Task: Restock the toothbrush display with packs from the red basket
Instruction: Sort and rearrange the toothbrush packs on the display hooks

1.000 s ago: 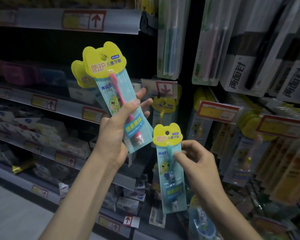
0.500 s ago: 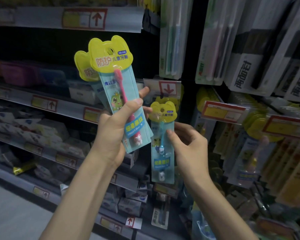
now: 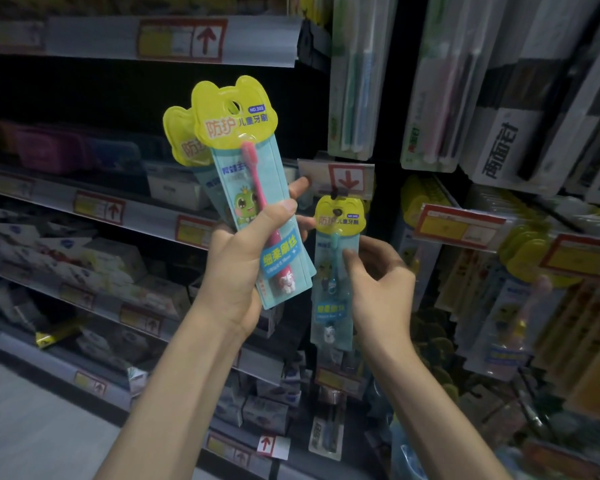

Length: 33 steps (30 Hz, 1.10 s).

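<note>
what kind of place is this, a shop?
Most likely a shop's oral-care aisle. The shelf rails carry price labels with red arrows, carded toothbrush packs hang in rows, and small boxes line the shelves at left.

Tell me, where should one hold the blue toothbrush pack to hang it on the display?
Pinch the blue toothbrush pack by its long flat body, about halfway down, coming from the right edge as the right hand does. It is held upright, and that grip keeps the yellow top with its hanging hole free.
</note>
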Motion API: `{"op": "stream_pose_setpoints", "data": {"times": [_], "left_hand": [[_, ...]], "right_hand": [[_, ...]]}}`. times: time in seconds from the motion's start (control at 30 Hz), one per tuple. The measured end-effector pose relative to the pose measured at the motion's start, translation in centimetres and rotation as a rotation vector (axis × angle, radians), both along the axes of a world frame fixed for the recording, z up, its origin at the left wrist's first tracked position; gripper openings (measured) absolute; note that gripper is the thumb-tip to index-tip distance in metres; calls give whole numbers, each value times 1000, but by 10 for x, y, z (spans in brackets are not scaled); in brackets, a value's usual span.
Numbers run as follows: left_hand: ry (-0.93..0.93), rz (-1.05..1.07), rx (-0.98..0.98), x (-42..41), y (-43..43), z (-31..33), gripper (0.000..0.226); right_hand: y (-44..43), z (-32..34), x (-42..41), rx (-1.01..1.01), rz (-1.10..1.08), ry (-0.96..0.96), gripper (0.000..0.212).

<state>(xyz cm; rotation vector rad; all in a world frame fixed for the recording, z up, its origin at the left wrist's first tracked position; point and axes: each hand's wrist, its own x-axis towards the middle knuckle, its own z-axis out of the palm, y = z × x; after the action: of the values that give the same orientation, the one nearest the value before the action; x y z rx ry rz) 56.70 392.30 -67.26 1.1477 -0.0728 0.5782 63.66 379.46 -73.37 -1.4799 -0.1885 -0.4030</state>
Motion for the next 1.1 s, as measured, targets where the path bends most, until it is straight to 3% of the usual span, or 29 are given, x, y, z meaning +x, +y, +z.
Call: {"op": "stream_pose_setpoints", "data": {"times": [0.4, 0.67, 0.87, 1.1], "left_hand": [[74, 19, -41, -5, -7, -1, 14], [77, 32, -53, -3, -11, -9, 10], [65, 2, -27, -8, -12, -25, 13], [212, -26, -36, -26, -22, -42, 21]], "right_hand": [[6, -15, 14, -38, -70, 29, 15], [-3, -27, -3, -131, -79, 150, 36], [-17, -15, -29, -70, 21, 137, 35], [-23, -1, -54, 34, 244, 4, 16]]}}
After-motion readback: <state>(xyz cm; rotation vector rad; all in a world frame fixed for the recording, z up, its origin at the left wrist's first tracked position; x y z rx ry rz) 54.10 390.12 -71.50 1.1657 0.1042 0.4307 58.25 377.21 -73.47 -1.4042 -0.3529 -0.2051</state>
